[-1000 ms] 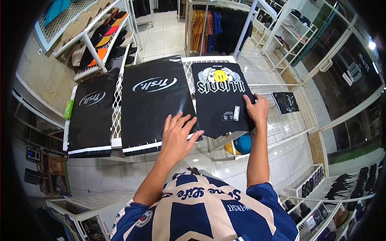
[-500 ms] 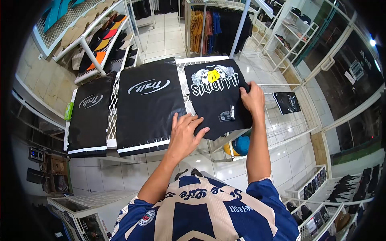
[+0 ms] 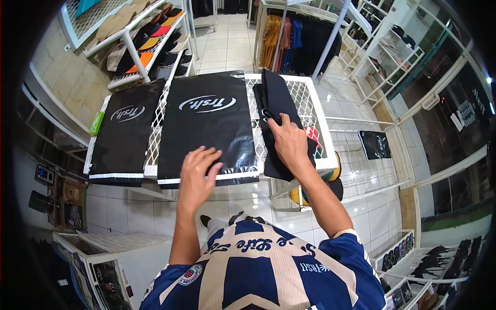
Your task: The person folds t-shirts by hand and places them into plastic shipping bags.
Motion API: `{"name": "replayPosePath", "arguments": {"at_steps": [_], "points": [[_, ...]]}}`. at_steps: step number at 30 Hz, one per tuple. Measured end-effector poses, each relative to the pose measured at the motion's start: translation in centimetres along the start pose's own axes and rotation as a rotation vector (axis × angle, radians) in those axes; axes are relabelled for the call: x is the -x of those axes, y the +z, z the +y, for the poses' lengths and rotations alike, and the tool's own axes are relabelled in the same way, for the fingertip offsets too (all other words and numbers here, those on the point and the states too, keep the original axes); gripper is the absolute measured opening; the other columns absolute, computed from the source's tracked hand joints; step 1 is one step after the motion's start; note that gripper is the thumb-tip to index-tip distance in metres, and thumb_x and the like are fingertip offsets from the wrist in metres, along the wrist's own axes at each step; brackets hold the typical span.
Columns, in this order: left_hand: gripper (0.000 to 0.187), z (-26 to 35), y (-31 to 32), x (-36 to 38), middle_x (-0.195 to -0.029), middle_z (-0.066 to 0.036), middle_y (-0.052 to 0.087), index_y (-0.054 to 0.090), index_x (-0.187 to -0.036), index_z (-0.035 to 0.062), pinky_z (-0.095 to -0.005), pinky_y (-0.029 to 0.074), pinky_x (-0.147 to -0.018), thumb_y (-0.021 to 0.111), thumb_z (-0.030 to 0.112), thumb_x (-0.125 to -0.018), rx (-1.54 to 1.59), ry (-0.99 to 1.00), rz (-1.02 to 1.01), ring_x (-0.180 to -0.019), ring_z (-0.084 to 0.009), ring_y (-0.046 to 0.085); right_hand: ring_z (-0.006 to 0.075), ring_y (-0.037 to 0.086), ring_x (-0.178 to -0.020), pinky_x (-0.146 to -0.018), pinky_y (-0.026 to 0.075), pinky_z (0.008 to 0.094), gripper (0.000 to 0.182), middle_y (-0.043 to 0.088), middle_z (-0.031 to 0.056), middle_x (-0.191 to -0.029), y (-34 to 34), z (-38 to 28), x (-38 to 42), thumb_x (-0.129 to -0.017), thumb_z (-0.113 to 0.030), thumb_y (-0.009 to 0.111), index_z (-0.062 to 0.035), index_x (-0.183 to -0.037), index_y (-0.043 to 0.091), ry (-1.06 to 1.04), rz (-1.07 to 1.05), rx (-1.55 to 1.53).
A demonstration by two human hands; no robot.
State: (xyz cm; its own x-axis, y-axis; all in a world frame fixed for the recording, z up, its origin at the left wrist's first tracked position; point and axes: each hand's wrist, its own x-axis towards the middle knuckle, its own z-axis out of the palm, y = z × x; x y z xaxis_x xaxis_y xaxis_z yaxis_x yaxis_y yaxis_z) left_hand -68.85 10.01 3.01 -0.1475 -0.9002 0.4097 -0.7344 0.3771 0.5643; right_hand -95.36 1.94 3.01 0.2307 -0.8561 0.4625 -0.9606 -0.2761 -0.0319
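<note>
A black shirt (image 3: 281,95), folded into a narrow strip, lies on the right part of the white mesh table (image 3: 321,111). My right hand (image 3: 290,139) rests on it, its thumb and index finger pressed on the cloth at the left edge. Beside the shirt lies a large black bag (image 3: 201,132) with a white logo. My left hand (image 3: 199,168) is over the lower part of that bag, fingers apart and holding nothing. A second black bag (image 3: 121,139) lies further left.
A green packet (image 3: 96,123) sits at the table's left edge. Caps (image 3: 147,44) fill a rack behind. Hanging shirts (image 3: 284,44) stand at the back. Another black package (image 3: 374,144) lies on a lower rack at right. Balls (image 3: 299,195) are below the table.
The shirt's right side has been folded over leftward, hiding its print. My right hand moved left with it. My left hand let go of the shirt's edge and moved left. The view shifted slightly.
</note>
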Motion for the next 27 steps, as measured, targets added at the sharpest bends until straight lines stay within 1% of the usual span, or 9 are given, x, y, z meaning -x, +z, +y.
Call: {"name": "replayPosePath", "arguments": {"at_steps": [3, 4, 9, 13, 17, 21, 23, 24, 27], "points": [[0.037, -2.1, -2.4, 0.8, -0.127, -0.016, 0.071, 0.076, -0.118, 0.0047, -0.0462, 0.044, -0.11, 0.079, 0.018, -0.084, -0.098, -0.043, -0.048, -0.131, -0.0374, 0.056, 0.0364, 0.072, -0.087, -0.07, 0.06, 0.0454, 0.026, 0.067, 0.0238, -0.128, -0.4, -0.7, -0.1, -0.086, -0.025, 0.065, -0.0012, -0.092, 0.075, 0.084, -0.078, -0.015], [0.039, -2.7, -2.7, 1.0, -0.128, -0.016, 0.07, 0.076, -0.117, 0.0047, -0.0462, 0.044, -0.11, 0.081, 0.02, -0.082, -0.095, -0.081, -0.079, -0.132, -0.0371, 0.055, 0.0344, 0.069, -0.085, -0.064, 0.055, 0.0459, 0.032, 0.069, 0.0178, -0.115, 0.0, -1.4, 0.0, -0.081, -0.033, 0.074, -0.002, -0.086, 0.076, 0.137, -0.002, 0.015], [0.029, -4.0, -2.9, 0.6, -0.123, -0.014, 0.073, 0.08, -0.109, 0.0066, -0.0439, 0.048, -0.106, 0.08, 0.018, -0.083, -0.055, -0.096, -0.069, -0.126, -0.0355, 0.06, 0.0306, 0.064, -0.104, -0.078, 0.052, 0.0449, 0.042, 0.069, 0.0123, -0.121, 0.6, -1.5, -0.1, -0.078, -0.046, 0.081, -0.0042, -0.083, 0.079, 0.166, -0.167, 0.078], [0.02, -4.3, -2.4, 0.5, -0.114, -0.013, 0.076, 0.08, -0.103, 0.005, -0.0442, 0.05, -0.101, 0.076, 0.016, -0.086, -0.082, -0.039, -0.023, -0.119, -0.0358, 0.063, 0.0313, 0.064, -0.106, -0.08, 0.051, 0.0477, 0.031, 0.068, 0.0112, -0.133, 0.4, -1.7, 0.1, -0.08, -0.035, 0.081, -0.004, -0.085, 0.08, 0.165, -0.168, 0.115], [0.013, -4.3, -1.7, 0.2, -0.105, -0.013, 0.074, 0.073, -0.096, 0.0018, -0.0447, 0.051, -0.095, 0.07, 0.014, -0.092, -0.128, 0.027, 0.053, -0.11, -0.0371, 0.065, 0.0296, 0.066, -0.108, -0.083, 0.053, 0.0462, 0.026, 0.069, 0.0092, -0.134, 1.4, -0.5, -0.1, -0.083, -0.031, 0.078, -0.0051, -0.086, 0.081, 0.145, -0.161, 0.106], [0.013, -3.6, -1.9, -0.4, -0.093, -0.015, 0.072, 0.065, -0.097, 0.0006, -0.0444, 0.052, -0.081, 0.065, 0.014, -0.098, -0.137, 0.026, 0.075, -0.094, -0.0356, 0.067, 0.0309, 0.071, -0.096, -0.076, 0.056, 0.0455, 0.014, 0.075, 0.0129, -0.117, 2.5, 0.3, 0.0, -0.08, -0.016, 0.072, -0.0046, -0.081, 0.079, 0.088, -0.038, 0.129], [0.013, -3.5, -1.9, -0.6, -0.089, -0.014, 0.071, 0.064, -0.096, 0.0021, -0.0452, 0.052, -0.078, 0.064, 0.015, -0.099, -0.148, 0.01, 0.065, -0.089, -0.035, 0.068, 0.0339, 0.073, -0.083, -0.07, 0.059, 0.0461, 0.011, 0.075, 0.0168, -0.099, 2.5, 0.3, -0.4, -0.077, -0.01, 0.068, -0.0034, -0.075, 0.076, 0.117, -0.071, 0.093], [0.013, -3.6, -1.8, -0.8, -0.085, -0.013, 0.07, 0.062, -0.094, 0.0036, -0.046, 0.052, -0.075, 0.064, 0.016, -0.1, -0.158, -0.009, 0.052, -0.083, -0.0343, 0.068, 0.0366, 0.073, -0.076, -0.068, 0.06, 0.0457, 0.012, 0.071, 0.0196, -0.086, 2.2, 0.5, -0.7, -0.078, -0.011, 0.069, -0.0011, -0.073, 0.074, 0.168, -0.049, 0.087], [0.015, -3.9, -1.8, -1.4, -0.079, -0.012, 0.069, 0.061, -0.095, 0.0067, -0.043, 0.051, -0.061, 0.063, 0.02, -0.101, -0.175, 0.126, 0.1, -0.073, -0.0324, 0.069, 0.0377, 0.072, -0.076, -0.071, 0.059, 0.0449, 0.017, 0.07, 0.02, -0.083, -2.0, 1.6, -1.1, -0.079, -0.018, 0.073, -0.0011, -0.075, 0.073, 0.258, 0.04, -0.039]]}}
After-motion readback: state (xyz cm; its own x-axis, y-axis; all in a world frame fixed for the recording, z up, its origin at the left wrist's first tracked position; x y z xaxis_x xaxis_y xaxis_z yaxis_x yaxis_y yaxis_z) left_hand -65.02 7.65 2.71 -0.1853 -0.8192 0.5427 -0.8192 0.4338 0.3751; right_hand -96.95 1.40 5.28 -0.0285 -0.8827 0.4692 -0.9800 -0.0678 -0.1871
